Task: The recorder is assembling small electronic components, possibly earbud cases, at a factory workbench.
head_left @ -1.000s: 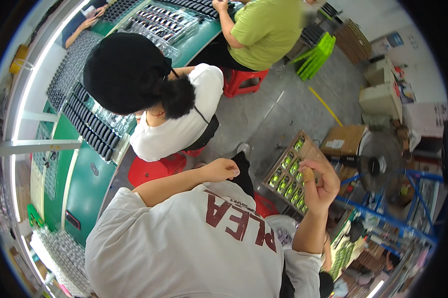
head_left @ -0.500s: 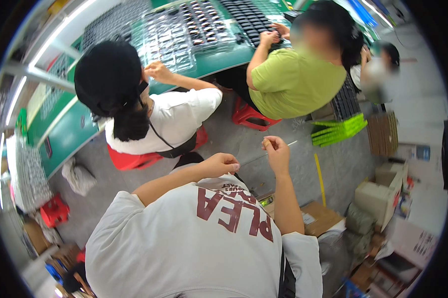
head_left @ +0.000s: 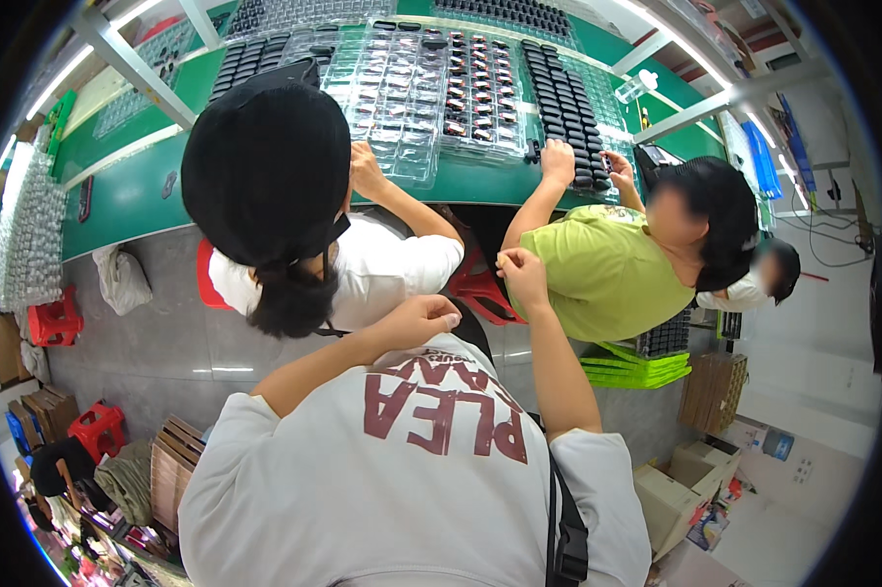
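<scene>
The left hand (head_left: 419, 320) sits just left of the picture's centre, curled into a loose fist with the fingers folded toward the palm; nothing shows inside it. The right hand (head_left: 522, 269) is raised slightly higher at about one o'clock from it, fingertips pinched together, and whether something small sits between them cannot be told. The two hands are near each other but apart.

Both hover behind two seated people. At eleven o'clock from the left hand is a person in a black cap (head_left: 265, 161) and white shirt, on a red stool (head_left: 204, 279). At two o'clock from the right hand is a person in a green shirt (head_left: 612, 274), whose hands rest on the green table (head_left: 128, 201).

The table runs across the top, from nine to one o'clock. On it lie clear plastic trays (head_left: 412, 98) holding small dark parts, and rows of black parts (head_left: 563, 98) toward one o'clock.

At four o'clock stand cardboard boxes (head_left: 671, 489) on the floor, with stacked green trays (head_left: 637, 370) at three o'clock. More red stools (head_left: 55, 318) sit at nine o'clock.
</scene>
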{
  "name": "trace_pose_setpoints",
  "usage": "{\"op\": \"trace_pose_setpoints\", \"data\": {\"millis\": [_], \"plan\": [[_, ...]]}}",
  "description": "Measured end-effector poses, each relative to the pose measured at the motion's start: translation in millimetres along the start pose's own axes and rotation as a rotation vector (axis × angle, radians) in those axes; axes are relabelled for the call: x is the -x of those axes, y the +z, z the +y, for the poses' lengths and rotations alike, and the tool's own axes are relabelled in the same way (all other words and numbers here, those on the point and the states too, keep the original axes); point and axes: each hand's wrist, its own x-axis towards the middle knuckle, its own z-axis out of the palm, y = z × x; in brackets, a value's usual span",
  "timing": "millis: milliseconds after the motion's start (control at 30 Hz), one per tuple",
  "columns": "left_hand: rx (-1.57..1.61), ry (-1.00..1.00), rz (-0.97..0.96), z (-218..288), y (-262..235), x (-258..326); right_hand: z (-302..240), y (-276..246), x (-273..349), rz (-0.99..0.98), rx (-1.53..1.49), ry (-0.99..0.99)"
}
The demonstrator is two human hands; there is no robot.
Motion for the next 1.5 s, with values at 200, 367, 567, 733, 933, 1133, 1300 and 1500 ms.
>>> {"op": "trace_pose_setpoints", "data": {"millis": [200, 367, 567, 733, 933, 1133, 1300, 1500], "plan": [[0.170, 0.001, 0.110, 20, -14, -36, -7, 7, -126, -0.111, 0.017, 0.052], [0.236, -0.037, 0.237, 39, -25, -68, 14, 3, -224, -0.131, -0.003, 0.177], [0.316, 0.004, 0.481, 52, -45, -84, -8, 15, -297, -0.219, 0.144, 0.136], [0.393, -0.048, 0.641, 51, -43, -94, -42, 43, -365, -0.293, 0.197, 0.025], [0.443, -0.054, 0.792, 53, -44, -97, -83, 99, -465, -0.274, 0.191, -0.173], [0.522, -0.132, 0.919, 60, -42, -104, -130, 144, -520, -0.268, -0.029, -0.015], [0.611, -0.158, 0.982, 63, -46, -109, -147, 166, -541, -0.352, -0.307, 0.251], [0.713, -0.143, 1.012, 63, -50, -114, -142, 180, -566, -0.401, -0.245, 0.352]]}}
